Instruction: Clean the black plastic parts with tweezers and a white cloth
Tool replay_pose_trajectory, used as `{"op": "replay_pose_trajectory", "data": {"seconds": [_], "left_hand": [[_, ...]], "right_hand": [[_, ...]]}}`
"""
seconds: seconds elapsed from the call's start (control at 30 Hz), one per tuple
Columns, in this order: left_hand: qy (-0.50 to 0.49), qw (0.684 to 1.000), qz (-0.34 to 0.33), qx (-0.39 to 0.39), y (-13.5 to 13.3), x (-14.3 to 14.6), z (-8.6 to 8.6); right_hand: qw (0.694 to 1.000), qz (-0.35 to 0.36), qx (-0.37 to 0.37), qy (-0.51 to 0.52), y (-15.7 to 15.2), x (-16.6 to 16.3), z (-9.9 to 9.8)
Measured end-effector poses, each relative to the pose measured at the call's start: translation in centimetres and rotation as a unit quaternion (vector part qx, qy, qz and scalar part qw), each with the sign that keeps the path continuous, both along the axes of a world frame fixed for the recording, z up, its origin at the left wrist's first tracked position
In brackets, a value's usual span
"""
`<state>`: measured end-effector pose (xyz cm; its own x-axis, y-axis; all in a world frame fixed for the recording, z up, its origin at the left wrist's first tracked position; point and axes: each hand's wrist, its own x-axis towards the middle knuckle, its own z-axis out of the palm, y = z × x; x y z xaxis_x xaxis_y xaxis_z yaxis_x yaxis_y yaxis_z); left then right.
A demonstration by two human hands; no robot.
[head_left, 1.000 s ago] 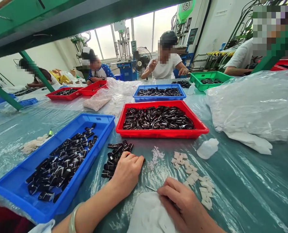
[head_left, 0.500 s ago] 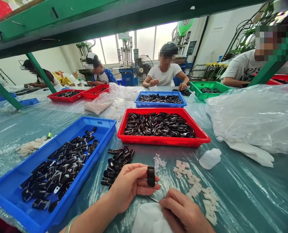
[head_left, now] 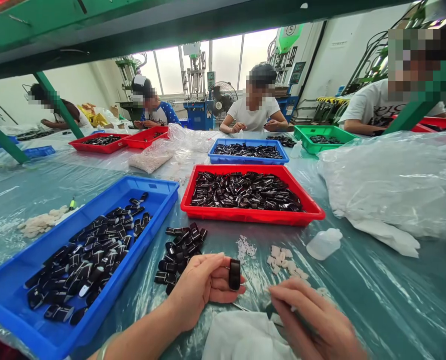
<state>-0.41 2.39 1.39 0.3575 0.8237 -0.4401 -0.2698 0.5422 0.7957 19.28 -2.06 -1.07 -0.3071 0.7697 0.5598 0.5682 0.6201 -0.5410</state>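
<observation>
A small glossy black plastic piece [head_left: 234, 274] stands upright in my left hand [head_left: 198, 282], held between the fingers over the table. My right hand [head_left: 313, 315] is to its right, apart from the black piece and smeared by motion; whether its fingers hold anything is unclear. Between the hands shows part of a thin metal tool [head_left: 241, 307], partly hidden at the edge of a white cloth [head_left: 241, 337]. Small off-white flat pieces [head_left: 281, 257] lie just beyond my right hand. A loose pile of black pieces [head_left: 179, 250] lies beyond my left hand.
A blue tray [head_left: 5, 300] with black pieces stands at left, a fuller red tray [head_left: 253, 216] ahead. Tiny white bits [head_left: 246, 247], a translucent bottle [head_left: 324, 244] and a large plastic bag [head_left: 395, 185] are nearby. Several people sit across the table; a green beam [head_left: 132, 35] crosses overhead.
My right hand has moved right, away from my left hand and towards the off-white pieces. My left hand keeps its grip on the black piece, which has turned slightly.
</observation>
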Motion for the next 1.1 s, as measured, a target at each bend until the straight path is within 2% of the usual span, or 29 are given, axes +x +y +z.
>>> {"op": "replay_pose_trajectory", "data": {"seconds": [0.1,0.2,0.27,0.3,0.4,0.5,0.63,0.77,1.1], "left_hand": [[-0.005,1.0,-0.004,0.003,-0.2,-0.1,-0.1],[-0.011,1.0,-0.001,0.004,-0.3,-0.1,-0.1],[-0.022,1.0,0.005,0.002,-0.4,-0.2,-0.1],[-0.026,1.0,0.004,0.002,-0.4,-0.2,0.0],[-0.037,0.999,-0.005,0.005,-0.5,-0.2,0.1],[-0.044,0.999,-0.015,0.006,-0.6,-0.1,0.2],[-0.044,0.999,-0.02,-0.001,-0.8,0.0,0.2],[-0.038,0.999,-0.021,-0.01,-0.8,0.1,0.1],[-0.042,0.998,-0.042,-0.015,-0.9,0.3,0.0]], "right_hand": [[0.992,-0.119,0.049,0.015,0.6,1.2,0.5],[0.946,-0.29,0.082,0.117,1.9,2.8,1.0],[0.903,-0.376,0.04,0.203,3.2,4.1,1.1],[0.895,-0.394,0.018,0.209,3.8,4.8,1.1],[0.89,-0.406,-0.06,0.2,5.4,6.5,0.5],[0.893,-0.385,-0.135,0.188,6.4,7.3,-0.8],[0.905,-0.342,-0.189,0.169,6.8,7.6,-1.9],[0.915,-0.322,-0.186,0.158,6.8,7.7,-1.9],[0.929,-0.318,-0.144,0.12,4.4,5.6,-0.1]]}}
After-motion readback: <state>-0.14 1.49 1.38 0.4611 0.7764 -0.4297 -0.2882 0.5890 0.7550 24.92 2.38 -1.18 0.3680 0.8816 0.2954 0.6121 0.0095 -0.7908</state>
